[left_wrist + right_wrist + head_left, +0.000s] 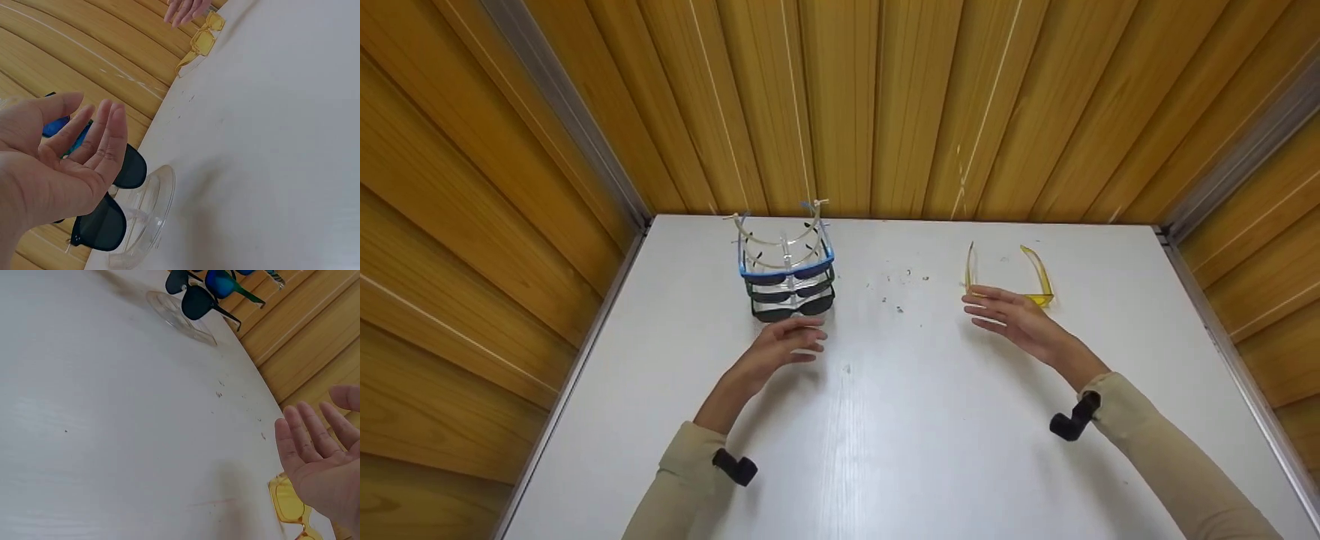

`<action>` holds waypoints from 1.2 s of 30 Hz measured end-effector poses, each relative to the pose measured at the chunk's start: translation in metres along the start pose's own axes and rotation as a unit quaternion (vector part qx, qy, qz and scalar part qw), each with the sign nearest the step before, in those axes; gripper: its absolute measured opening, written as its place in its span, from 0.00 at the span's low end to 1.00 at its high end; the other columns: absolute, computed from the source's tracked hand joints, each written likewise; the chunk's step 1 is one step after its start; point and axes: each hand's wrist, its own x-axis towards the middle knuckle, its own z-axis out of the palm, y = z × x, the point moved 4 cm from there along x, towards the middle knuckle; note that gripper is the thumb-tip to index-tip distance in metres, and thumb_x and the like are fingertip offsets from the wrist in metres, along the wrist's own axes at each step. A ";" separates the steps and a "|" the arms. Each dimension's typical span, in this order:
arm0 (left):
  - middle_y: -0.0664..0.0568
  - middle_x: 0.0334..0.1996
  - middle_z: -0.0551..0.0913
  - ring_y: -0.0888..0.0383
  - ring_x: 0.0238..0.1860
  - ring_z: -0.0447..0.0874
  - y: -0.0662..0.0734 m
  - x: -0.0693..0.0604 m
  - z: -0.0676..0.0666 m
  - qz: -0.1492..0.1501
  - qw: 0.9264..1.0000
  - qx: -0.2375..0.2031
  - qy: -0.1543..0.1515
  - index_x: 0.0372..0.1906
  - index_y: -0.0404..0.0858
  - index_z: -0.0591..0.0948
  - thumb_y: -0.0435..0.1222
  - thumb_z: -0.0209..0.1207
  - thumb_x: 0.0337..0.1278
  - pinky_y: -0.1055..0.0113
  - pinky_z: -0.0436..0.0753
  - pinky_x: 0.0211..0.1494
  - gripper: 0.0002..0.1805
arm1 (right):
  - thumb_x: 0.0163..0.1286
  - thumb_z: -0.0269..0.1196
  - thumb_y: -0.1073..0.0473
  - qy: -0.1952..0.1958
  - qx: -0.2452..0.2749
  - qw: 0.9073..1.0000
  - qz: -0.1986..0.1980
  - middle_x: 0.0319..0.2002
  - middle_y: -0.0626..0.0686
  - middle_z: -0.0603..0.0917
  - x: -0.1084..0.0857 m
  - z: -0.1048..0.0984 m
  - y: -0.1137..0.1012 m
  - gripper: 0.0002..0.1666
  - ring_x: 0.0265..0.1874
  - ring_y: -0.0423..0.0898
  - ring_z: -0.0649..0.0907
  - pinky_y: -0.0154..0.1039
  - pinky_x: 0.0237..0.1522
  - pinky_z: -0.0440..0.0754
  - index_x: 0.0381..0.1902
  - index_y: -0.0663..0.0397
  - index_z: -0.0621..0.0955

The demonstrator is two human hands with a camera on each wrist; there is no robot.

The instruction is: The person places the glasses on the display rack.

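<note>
A clear display stand [787,251] at the left of the white table carries several sunglasses in tiers. Dark-lensed sunglasses [793,309] sit lowest, and a blue-framed pair [819,268] is higher. In front of the stand hovers my left hand [778,351], fingers loosely bent and holding nothing. Yellow sunglasses [1042,298] lie at the right with their temples unfolded towards the back wall. My right hand [1020,322] is just in front of them and hides part of their front; its fingers are extended and hold nothing. In the right wrist view, the yellow sunglasses [289,502] show beside the palm.
Wood-patterned panels [840,105] rise behind the table [900,420] and on both sides. Small dark specks [900,309] are scattered on the tabletop between the stand and the yellow sunglasses. Each sleeve bears a black wrist camera [735,466].
</note>
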 end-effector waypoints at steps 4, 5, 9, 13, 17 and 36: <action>0.40 0.56 0.85 0.55 0.52 0.87 0.000 0.013 0.016 0.000 1.000 0.000 -0.017 0.65 0.33 0.77 0.35 0.59 0.72 0.55 0.85 0.63 0.21 | 0.81 0.53 0.62 0.006 0.013 1.000 0.001 0.65 0.49 0.83 -0.006 -0.014 0.003 0.28 0.66 0.45 0.81 0.38 0.68 0.80 0.75 0.60 0.67; 0.42 0.55 0.85 0.55 0.52 0.87 -0.001 0.017 0.020 0.001 1.000 -0.002 -0.021 0.65 0.33 0.77 0.35 0.59 0.72 0.55 0.86 0.63 0.21 | 0.81 0.54 0.62 0.008 0.014 1.000 0.002 0.64 0.49 0.83 -0.007 -0.017 0.003 0.26 0.66 0.45 0.81 0.38 0.68 0.80 0.73 0.57 0.69; 0.39 0.57 0.84 0.52 0.53 0.87 -0.001 0.030 0.034 0.004 0.999 -0.017 -0.033 0.65 0.33 0.77 0.35 0.59 0.72 0.54 0.85 0.64 0.21 | 0.81 0.55 0.61 0.016 0.017 1.000 0.007 0.60 0.46 0.86 -0.015 -0.028 0.004 0.21 0.63 0.43 0.83 0.37 0.66 0.81 0.68 0.51 0.75; 0.33 0.61 0.81 0.46 0.57 0.86 -0.002 0.044 0.046 0.002 0.998 -0.037 -0.041 0.67 0.32 0.74 0.32 0.58 0.71 0.52 0.83 0.66 0.23 | 0.81 0.55 0.62 0.021 0.023 0.999 0.012 0.60 0.47 0.86 -0.023 -0.039 0.005 0.18 0.61 0.42 0.84 0.37 0.66 0.82 0.64 0.48 0.78; 0.30 0.63 0.78 0.42 0.60 0.84 -0.003 0.058 0.058 0.003 0.997 -0.053 -0.048 0.67 0.33 0.75 0.30 0.57 0.71 0.52 0.83 0.67 0.22 | 0.81 0.54 0.61 0.021 0.027 0.999 0.014 0.63 0.48 0.84 -0.030 -0.050 0.007 0.21 0.63 0.43 0.83 0.38 0.67 0.81 0.69 0.52 0.76; 0.38 0.59 0.84 0.55 0.51 0.88 -0.011 0.114 0.108 -0.007 0.995 -0.077 -0.067 0.71 0.28 0.69 0.28 0.55 0.72 0.51 0.80 0.70 0.26 | 0.81 0.54 0.61 0.067 0.031 0.996 0.042 0.57 0.43 0.88 -0.056 -0.102 0.026 0.26 0.59 0.39 0.85 0.35 0.64 0.82 0.74 0.56 0.70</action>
